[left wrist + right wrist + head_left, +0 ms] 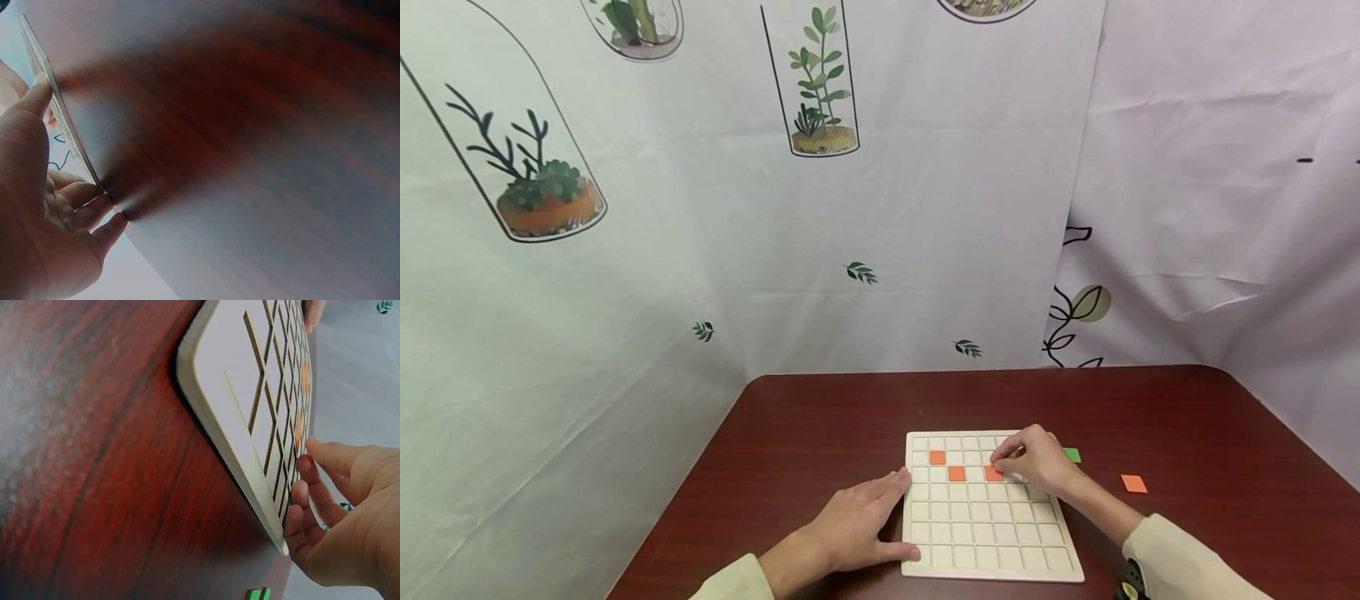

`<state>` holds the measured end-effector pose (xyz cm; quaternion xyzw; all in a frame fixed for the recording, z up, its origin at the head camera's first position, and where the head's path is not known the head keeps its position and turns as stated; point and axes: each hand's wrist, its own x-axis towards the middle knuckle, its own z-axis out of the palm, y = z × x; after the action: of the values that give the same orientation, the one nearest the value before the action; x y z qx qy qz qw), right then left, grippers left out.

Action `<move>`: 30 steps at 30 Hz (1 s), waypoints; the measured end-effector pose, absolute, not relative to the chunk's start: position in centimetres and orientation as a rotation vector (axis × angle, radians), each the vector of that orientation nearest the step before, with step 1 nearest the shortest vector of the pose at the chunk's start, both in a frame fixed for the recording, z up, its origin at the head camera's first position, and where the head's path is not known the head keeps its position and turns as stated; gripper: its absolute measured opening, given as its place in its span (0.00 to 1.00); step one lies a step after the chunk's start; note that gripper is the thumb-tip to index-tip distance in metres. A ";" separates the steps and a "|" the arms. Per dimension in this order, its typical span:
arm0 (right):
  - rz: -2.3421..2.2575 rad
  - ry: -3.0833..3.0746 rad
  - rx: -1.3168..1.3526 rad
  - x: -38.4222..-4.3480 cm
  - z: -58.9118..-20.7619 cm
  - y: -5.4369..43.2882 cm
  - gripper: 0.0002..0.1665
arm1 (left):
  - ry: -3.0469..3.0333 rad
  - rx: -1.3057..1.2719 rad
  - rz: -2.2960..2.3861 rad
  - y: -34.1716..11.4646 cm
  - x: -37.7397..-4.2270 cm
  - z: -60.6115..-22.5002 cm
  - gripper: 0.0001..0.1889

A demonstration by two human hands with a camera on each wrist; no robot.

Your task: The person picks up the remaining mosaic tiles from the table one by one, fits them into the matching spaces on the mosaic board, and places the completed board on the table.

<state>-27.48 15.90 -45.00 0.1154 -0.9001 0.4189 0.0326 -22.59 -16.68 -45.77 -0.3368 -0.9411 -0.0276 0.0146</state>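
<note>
A white grid board [964, 533] lies on the table, with one orange square tile [937, 457] in a cell near its far left. Another orange tile [956, 473] sits one row nearer. My right hand [1037, 460] reaches over the board's right side, thumb and forefinger pinched at a third orange tile [993, 473] in that row. In the right wrist view the fingers [299, 509] curl near the board's edge, hiding that tile. My left hand [861, 521] rests against the board's left edge, fingers extended and thumb on the near left corner.
On the dark red wooden table [820, 417], a green piece [1072, 455] lies just right of the board. A loose orange tile [1134, 483] is farther right. A white curtain with plant prints [895, 208] hangs behind the table.
</note>
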 end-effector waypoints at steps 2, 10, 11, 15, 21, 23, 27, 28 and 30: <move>1.293 -2.774 0.350 -27.5 -45.0 15.9 0.02 | -2.931 -1.047 -0.087 -16.7 -22.6 -45.8 0.55; 1.299 -2.759 0.388 -27.6 -45.2 16.1 0.03 | -2.922 -1.053 -0.079 -16.7 -22.6 -45.8 0.55; 1.302 -2.759 0.382 -27.6 -45.2 16.1 0.04 | -2.922 -1.054 -0.078 -16.7 -22.6 -45.8 0.55; 1.300 -2.747 0.391 -27.6 -45.1 16.1 0.03 | -2.925 -1.056 -0.081 -16.7 -22.7 -45.8 0.55; 1.292 -2.745 0.387 -27.6 -45.3 16.1 0.04 | -2.923 -1.056 -0.084 -16.7 -22.7 -45.8 0.55; 1.287 -2.750 0.373 -27.6 -45.4 16.1 0.05 | -2.928 -1.057 -0.088 -16.7 -22.7 -45.7 0.55; 1.296 -2.740 0.346 -27.6 -45.3 16.1 0.06 | -2.938 -1.056 -0.095 -16.7 -22.7 -45.7 0.55; 1.301 -2.734 0.343 -27.6 -45.3 16.1 0.06 | -2.939 -1.056 -0.096 -16.7 -22.7 -45.7 0.55; 1.310 -2.724 0.347 -27.6 -45.2 16.2 0.05 | -2.939 -1.054 -0.094 -16.7 -22.7 -45.7 0.55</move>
<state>-27.61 16.16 -45.20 0.1139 -0.8942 0.4301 0.0494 -22.67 -16.66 -45.66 -0.3375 -0.9408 -0.0300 0.0088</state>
